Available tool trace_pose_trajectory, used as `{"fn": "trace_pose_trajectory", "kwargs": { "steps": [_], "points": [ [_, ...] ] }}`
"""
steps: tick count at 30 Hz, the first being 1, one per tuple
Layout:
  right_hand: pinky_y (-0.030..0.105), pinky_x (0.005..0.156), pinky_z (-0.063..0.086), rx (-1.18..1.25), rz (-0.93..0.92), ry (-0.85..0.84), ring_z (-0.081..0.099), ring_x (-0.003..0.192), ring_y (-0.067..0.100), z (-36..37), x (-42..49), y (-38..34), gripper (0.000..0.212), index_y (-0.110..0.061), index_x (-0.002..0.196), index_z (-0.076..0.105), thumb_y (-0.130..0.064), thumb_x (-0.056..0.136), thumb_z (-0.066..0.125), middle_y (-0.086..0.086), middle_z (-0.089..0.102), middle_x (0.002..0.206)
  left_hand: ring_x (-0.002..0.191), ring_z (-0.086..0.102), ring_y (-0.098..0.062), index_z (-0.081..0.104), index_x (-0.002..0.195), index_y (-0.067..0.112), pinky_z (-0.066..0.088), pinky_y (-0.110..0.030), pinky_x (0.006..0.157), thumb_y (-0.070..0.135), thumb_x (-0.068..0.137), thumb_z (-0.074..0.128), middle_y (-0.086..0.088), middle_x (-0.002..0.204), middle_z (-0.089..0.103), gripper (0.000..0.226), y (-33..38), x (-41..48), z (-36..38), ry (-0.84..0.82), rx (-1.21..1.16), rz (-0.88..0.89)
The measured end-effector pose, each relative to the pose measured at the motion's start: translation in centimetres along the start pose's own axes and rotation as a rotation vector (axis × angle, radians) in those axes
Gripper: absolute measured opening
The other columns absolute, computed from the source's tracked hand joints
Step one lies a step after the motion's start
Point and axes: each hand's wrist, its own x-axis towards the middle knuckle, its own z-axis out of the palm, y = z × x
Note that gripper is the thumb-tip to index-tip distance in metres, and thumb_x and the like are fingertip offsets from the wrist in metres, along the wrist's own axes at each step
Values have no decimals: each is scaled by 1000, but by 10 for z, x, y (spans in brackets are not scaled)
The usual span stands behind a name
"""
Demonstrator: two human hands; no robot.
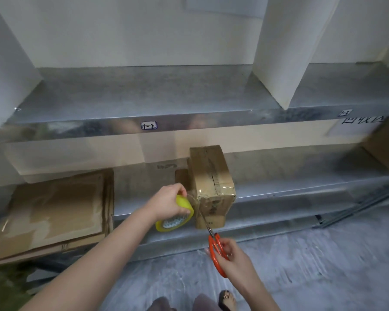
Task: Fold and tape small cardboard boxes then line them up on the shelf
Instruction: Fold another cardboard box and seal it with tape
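A taped cardboard box (213, 187) stands on the galvanised lower shelf (290, 194), its near end jutting over the front lip; clear tape wraps that end, and the dark print on its face is too blurred to read; at its seven o'clock the left hand (169, 203) has its fingers curled round a yellow tape roll (175, 213), which sits just beside the box with a strip running across to it; at the box's six o'clock the right hand (231, 254) grips orange-handled scissors (214, 244) through the loops, the blades lying against the box's near face beside the strip; one stack of flattened cartons (54, 214) lies on the same shelf at nine o'clock, well apart; one second carton (386, 149), blurred, sits at the frame's three o'clock; the upper shelf (144, 93), also bare metal, carries two white dividers (285, 52), and its front edge bears a label (149, 125) handwritten "1-2"; a paper sheet (355, 125) at two o'clock has writing I cannot read; the floor (312, 265) is mottled grey.
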Motion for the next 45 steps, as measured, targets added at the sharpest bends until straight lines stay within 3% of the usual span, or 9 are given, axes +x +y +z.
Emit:
{"fn": "trace_pose_trajectory", "kwargs": {
  "steps": [3, 6, 10, 14, 18, 26, 34, 40, 45],
  "points": [
    [7, 57, 44, 121, 47, -74, 62, 68, -9, 9, 1, -10, 27, -31, 98, 64, -50, 80, 72, -17, 70, 74, 97, 48, -12, 52, 100, 26, 35, -25, 76, 42, 69, 83, 4, 108, 56, 46, -1, 3, -4, -25, -1, 15],
    [10, 59, 44, 208, 90, -110, 65, 76, -2, 15, 6, -15, 28, -31, 100, 66, -52, 82, 69, -9, 70, 84, 98, 48, -13, 52, 100, 27, 37, -25, 78, 42, 68, 83, 3, 110, 57, 46, -3, 7, -8, -41, 14, 33],
    [13, 58, 41, 318, 148, -113, 61, 65, -4, 25, 13, -20, 23, -31, 95, 70, -49, 81, 72, -17, 69, 70, 102, 51, -15, 51, 100, 29, 41, -27, 81, 44, 68, 82, 4, 111, 56, 46, -5, 8, -12, -79, 30, 39],
    [21, 61, 38, 377, 160, -135, 54, 65, 9, 31, 19, -17, 16, -37, 88, 73, -50, 80, 73, -6, 60, 69, 100, 50, -14, 51, 100, 31, 42, -27, 80, 46, 68, 82, 5, 111, 56, 47, -5, 10, -13, -92, 39, 57],
    [21, 60, 39, 436, 162, -113, 52, 64, 10, 32, 23, -15, 11, -29, 86, 73, -40, 85, 72, -1, 58, 71, 98, 50, -14, 52, 101, 31, 40, -26, 76, 47, 68, 82, 8, 107, 54, 48, -3, 12, -16, -98, 35, 57],
    [17, 57, 41, 414, 103, -115, 53, 55, 2, 25, 24, -12, 14, -20, 100, 71, -30, 90, 68, -9, 61, 62, 98, 52, -15, 52, 104, 31, 45, -27, 77, 48, 68, 82, 6, 110, 55, 49, -3, 9, -18, -118, 33, 39],
    [19, 54, 40, 364, 66, -124, 49, 53, 5, 19, 33, -9, 15, -16, 99, 72, -28, 90, 68, -6, 56, 60, 99, 52, -14, 48, 107, 33, 44, -25, 76, 48, 70, 81, 6, 113, 54, 52, -1, 9, -18, -112, 40, 27],
    [23, 47, 34, 487, 225, -213, 49, 47, 11, 26, 51, -6, 16, -16, 96, 70, -31, 90, 68, 1, 56, 59, 98, 48, -12, 49, 106, 31, 40, -25, 76, 47, 71, 80, 10, 109, 51, 49, 1, 11, -18, -100, 55, 53],
    [23, 50, 31, 426, 284, -260, 55, 48, 9, 30, 55, -12, 28, -24, 102, 68, -47, 86, 68, -3, 61, 60, 104, 47, -13, 49, 101, 32, 40, -28, 82, 45, 71, 80, 8, 113, 53, 45, 1, 11, -17, -108, 95, 99]
  ]
}}
